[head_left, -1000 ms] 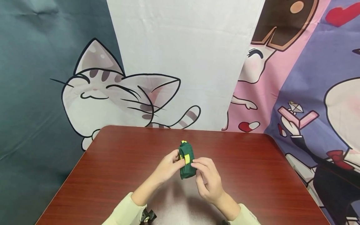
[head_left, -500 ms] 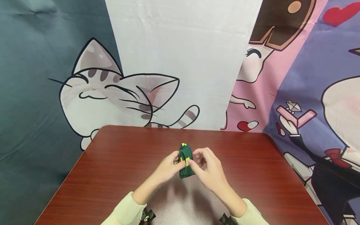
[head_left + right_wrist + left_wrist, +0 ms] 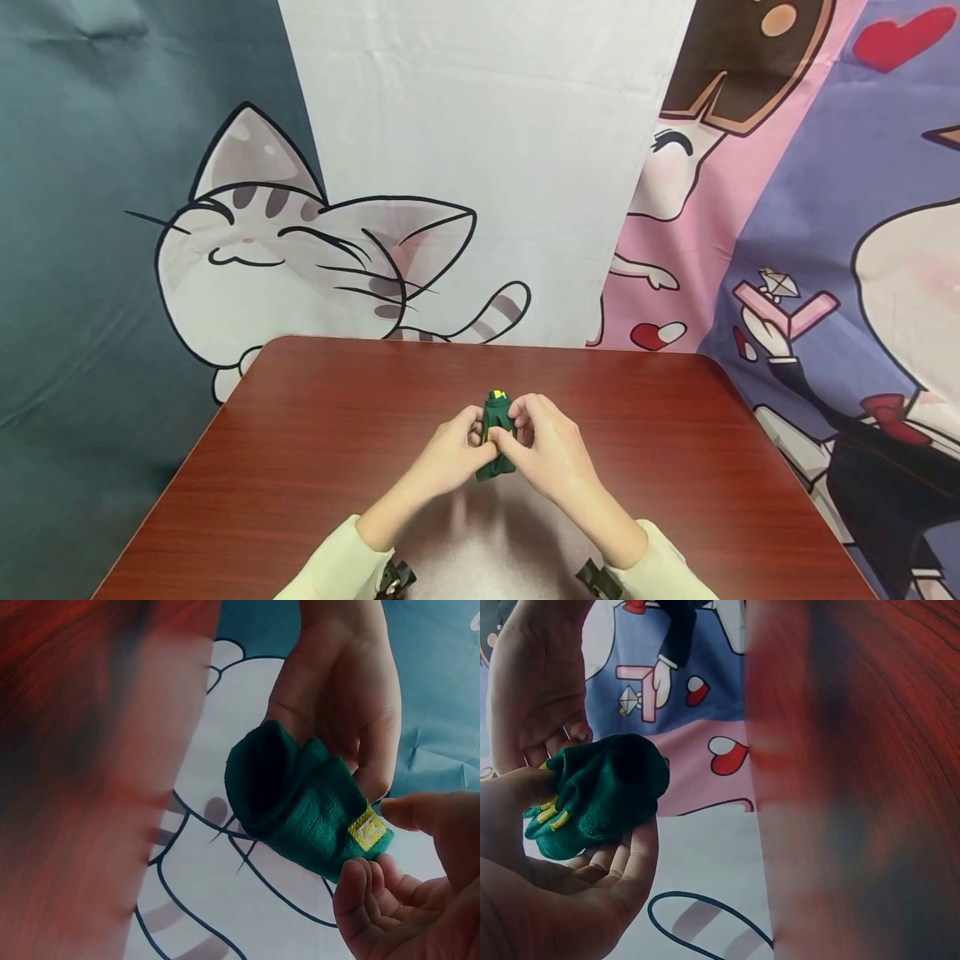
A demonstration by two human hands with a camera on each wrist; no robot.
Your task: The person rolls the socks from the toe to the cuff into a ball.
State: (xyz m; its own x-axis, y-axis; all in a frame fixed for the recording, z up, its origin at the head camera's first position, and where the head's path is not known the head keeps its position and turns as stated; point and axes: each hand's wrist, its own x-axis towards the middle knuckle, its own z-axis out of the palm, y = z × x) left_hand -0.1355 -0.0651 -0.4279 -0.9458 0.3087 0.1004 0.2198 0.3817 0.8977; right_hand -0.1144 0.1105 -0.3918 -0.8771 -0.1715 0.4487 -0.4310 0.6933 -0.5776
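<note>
A small dark green cloth roll [image 3: 497, 416], like a rolled-up sock with yellow patches, is held above the table in the head view. My left hand [image 3: 450, 454] grips its left side, thumb on the near face and fingers behind. On the other side, my right hand [image 3: 553, 457] has its thumb on the near face and its fingers at the right edge. The left wrist view has the crumpled cloth roll [image 3: 607, 799] cradled on the left fingers. In the right wrist view the cloth roll [image 3: 300, 806] shows a dark hollow end and a yellow patch [image 3: 367, 828].
A reddish-brown wooden table [image 3: 360, 392] lies beneath the hands. Behind it hangs a cloth backdrop [image 3: 487, 108] printed with a cartoon cat and figures. A dark device [image 3: 393, 577] is strapped at the left wrist, another device [image 3: 600, 578] at the right.
My right hand has gone from touching the roll's right edge with fingertips to placing its thumb on the near face. The roll now looks narrower and slightly lower; the left hand keeps its grip.
</note>
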